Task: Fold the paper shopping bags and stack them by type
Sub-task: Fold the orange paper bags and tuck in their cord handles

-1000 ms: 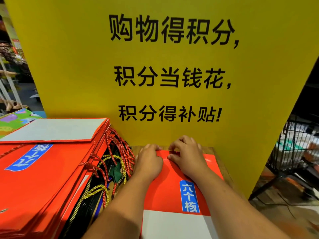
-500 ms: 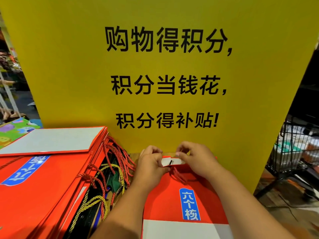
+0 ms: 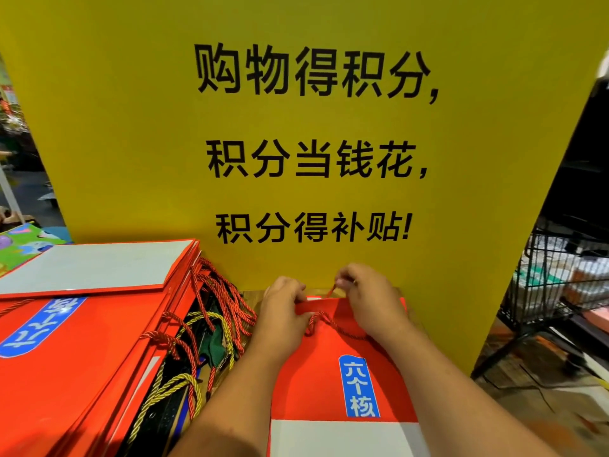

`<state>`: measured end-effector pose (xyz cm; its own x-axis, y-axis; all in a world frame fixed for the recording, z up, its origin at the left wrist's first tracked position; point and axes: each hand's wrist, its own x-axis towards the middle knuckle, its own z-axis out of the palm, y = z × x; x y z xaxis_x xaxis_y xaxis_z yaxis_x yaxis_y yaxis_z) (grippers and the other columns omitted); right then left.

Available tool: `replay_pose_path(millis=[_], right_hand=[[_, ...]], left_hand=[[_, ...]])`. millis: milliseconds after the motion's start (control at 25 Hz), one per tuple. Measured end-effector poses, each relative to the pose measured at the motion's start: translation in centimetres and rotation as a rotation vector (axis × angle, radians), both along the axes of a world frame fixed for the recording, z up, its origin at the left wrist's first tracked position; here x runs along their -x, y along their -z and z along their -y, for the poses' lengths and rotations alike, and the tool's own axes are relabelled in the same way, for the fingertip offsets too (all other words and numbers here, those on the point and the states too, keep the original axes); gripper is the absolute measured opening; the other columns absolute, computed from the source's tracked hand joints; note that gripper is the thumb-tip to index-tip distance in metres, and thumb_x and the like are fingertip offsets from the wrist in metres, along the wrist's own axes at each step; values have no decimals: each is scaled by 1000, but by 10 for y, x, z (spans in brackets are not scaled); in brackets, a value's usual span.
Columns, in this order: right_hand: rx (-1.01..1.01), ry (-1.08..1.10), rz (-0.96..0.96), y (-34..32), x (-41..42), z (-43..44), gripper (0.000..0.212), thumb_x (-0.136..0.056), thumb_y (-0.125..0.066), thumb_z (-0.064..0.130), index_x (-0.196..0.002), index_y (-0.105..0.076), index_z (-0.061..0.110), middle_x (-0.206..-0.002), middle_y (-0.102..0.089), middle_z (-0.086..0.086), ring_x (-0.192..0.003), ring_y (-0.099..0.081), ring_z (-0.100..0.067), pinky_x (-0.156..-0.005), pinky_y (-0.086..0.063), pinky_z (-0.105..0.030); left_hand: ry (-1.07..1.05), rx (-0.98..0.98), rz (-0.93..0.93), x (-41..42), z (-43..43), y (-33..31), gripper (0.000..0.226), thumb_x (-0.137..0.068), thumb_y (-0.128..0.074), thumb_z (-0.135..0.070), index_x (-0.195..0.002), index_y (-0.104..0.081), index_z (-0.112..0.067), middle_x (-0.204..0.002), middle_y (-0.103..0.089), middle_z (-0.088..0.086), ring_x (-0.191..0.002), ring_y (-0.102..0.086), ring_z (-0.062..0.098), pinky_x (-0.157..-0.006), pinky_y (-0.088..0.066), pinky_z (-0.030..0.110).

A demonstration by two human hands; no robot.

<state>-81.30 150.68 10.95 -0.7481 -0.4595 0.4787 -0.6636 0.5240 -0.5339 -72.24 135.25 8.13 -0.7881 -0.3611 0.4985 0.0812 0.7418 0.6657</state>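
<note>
Where the red bag [image 3: 329,384] lies: flat on the wooden counter [image 3: 252,296], its mouth toward the yellow sign [image 3: 131,127] and its white folded base nearest the person.
Left hand [image 3: 283,311]: fingers curled over the left end of the bag's mouth edge, gripping it; the thumb is hidden.
Right hand [image 3: 372,301]: thumb and forefinger pinch the rope handle [image 3: 331,290] at the mouth; the other fingers curl loosely beside them.
Second rope handle [image 3: 333,326]: looped loose on the bag's red face, between the two hands.
Stack of red bags [image 3: 66,374]: to the left, flattened, with the same blue label, cords spilling off its right edge.
Gold-corded dark bags [image 3: 171,387]: wedged between that stack and the red bag; whether they form a tidy pile of their own cannot be told.
Done, by my reading: a good many red bags lie folded and stacked; this one is already collapsed flat.
Left, by my reading: settle both handles, then carry this bag onto its matching stack. How many unfolded bags wait out of view is not shown.
</note>
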Motion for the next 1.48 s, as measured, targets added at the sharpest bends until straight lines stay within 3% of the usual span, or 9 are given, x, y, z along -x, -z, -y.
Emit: replay_pose_path(millis=[240,360,560,760,920,1000,1200,1360,1480], right_hand=[[959,622,224,0,44,-53,8,-102,-53,19,-101,-61,17,-96,-69,-7,-79,-67,-27,-64,-50,-33],[1165,808,383,10,57,-68,11,-102,-54,20,-103,-63,14,-101,-69,-8,-88,-66,-28,-76,-53,-41],[1306,817,408,11,59,-65,5,-98,-60,21,-95,-64,22,-93,-71,-5,-79,-63,-23,-71,-52,-40],[742,437,263,1,25,-36,52,-89,-73,32,-129,-45,13,-77,-64,-1,-66,-61,-17,-60,-39,-30],[47,173,88,5,-6,-3,22,-88,-72,36,-85,-55,22,-77,-59,3,-73,-56,-18,-62,-34,-31],[-249,-18,33,13,-13,2,13,-88,-67,34,-89,-62,22,-90,-65,0,-90,-60,-21,-71,-39,-30],[-535,-158,246,-2,-44,5,27,-81,-67,49,-82,-59,23,-96,-69,-7,-89,-58,-26,-74,-45,-34],[-805,-83,50,-19,-63,-6,40,-92,-50,47,-98,-71,14,-112,-64,-13,-117,-49,-31,-106,-31,-46],[-919,-86,23,-34,-77,-33,40,-95,-48,47,-110,-64,13,-114,-66,-11,-114,-57,-31,-110,-26,-51]], left_hand=[[-80,-22,119,3,2,2,40,-70,-88,-23,-91,-55,-24,-102,-62,-2,-99,-55,20,-84,-43,35],[-88,-14,131,3,1,2,36,-72,-86,-25,-96,-59,-20,-101,-60,-3,-99,-54,19,-82,-42,33],[-90,-8,137,2,1,1,35,-75,-84,-26,-99,-59,-20,-101,-57,-5,-100,-52,17,-79,-37,29],[-99,35,96,2,-1,0,22,-88,-70,-25,-107,-62,-18,-104,-60,-4,-104,-53,18,-85,-40,29],[-165,-29,91,3,1,2,18,-90,-69,-27,-105,-65,-18,-105,-65,-1,-98,-57,17,-79,-39,26],[-187,-15,113,6,3,5,18,-89,-71,-26,-103,-65,-17,-105,-66,2,-99,-58,19,-78,-38,26],[-202,48,124,7,1,2,16,-89,-71,-19,-100,-64,-10,-102,-65,6,-100,-57,24,-78,-35,28],[-180,56,130,2,-4,1,14,-89,-71,-18,-97,-63,-11,-99,-62,3,-100,-56,24,-80,-37,29],[-176,59,122,2,-8,1,15,-88,-71,-17,-98,-63,-10,-101,-60,5,-101,-55,24,-84,-38,29]])
